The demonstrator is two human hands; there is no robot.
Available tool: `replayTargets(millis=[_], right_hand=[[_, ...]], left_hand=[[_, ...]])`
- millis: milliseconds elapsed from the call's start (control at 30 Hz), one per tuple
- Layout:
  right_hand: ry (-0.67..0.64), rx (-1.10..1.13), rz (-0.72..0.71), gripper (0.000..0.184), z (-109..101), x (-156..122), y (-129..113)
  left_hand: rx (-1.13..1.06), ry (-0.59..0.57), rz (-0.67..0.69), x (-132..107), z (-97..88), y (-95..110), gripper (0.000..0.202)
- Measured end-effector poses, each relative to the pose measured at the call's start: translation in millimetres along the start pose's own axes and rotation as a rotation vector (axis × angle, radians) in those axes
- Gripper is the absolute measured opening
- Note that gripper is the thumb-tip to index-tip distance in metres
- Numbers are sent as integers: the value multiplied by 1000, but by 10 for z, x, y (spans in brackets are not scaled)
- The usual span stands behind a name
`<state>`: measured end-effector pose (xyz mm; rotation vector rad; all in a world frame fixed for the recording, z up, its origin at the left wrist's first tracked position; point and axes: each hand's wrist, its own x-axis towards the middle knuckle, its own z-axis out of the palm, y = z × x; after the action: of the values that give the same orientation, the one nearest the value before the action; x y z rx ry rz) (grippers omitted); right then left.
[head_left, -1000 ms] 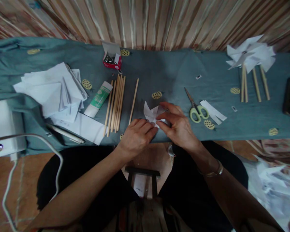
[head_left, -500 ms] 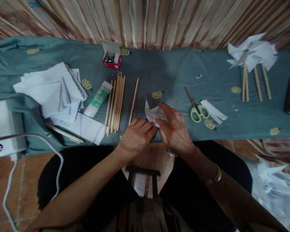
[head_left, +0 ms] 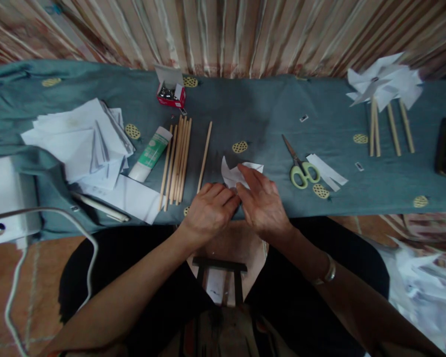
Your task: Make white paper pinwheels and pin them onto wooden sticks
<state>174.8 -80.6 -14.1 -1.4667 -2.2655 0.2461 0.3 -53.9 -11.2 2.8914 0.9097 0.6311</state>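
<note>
A small folded piece of white paper (head_left: 235, 173) lies near the front edge of the teal cloth-covered table (head_left: 260, 109). My left hand (head_left: 209, 212) presses on its left side with curled fingers. My right hand (head_left: 262, 203) covers its right side, fingers laid over the flaps and pinching them toward the middle. Most of the paper is hidden under both hands. A single wooden stick (head_left: 204, 155) lies just left of my left hand.
A bundle of wooden sticks (head_left: 177, 158), a green glue tube (head_left: 150, 152) and a stack of white paper (head_left: 80, 139) lie to the left. A red pin box (head_left: 170, 93) sits behind. Green scissors (head_left: 299, 166) and paper strips are right; finished pinwheels (head_left: 384, 84) far right.
My right hand has drawn back and left over the paper, closer to my left hand. The left hand has stayed put.
</note>
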Motion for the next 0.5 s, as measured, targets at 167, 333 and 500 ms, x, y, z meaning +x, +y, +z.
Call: replayTargets(millis=[167,333,500], right_hand=[[50,22,21,28,-23,1,66],[32,-13,17,28,-40,19,23],[8,70,61,29,-47,22,14]], left_hand=[[-11,23,-1,1,-4,-2,15],[-10,13,5,11,-14,-1,17],[-14,-1,2,11,-8,-1,18]])
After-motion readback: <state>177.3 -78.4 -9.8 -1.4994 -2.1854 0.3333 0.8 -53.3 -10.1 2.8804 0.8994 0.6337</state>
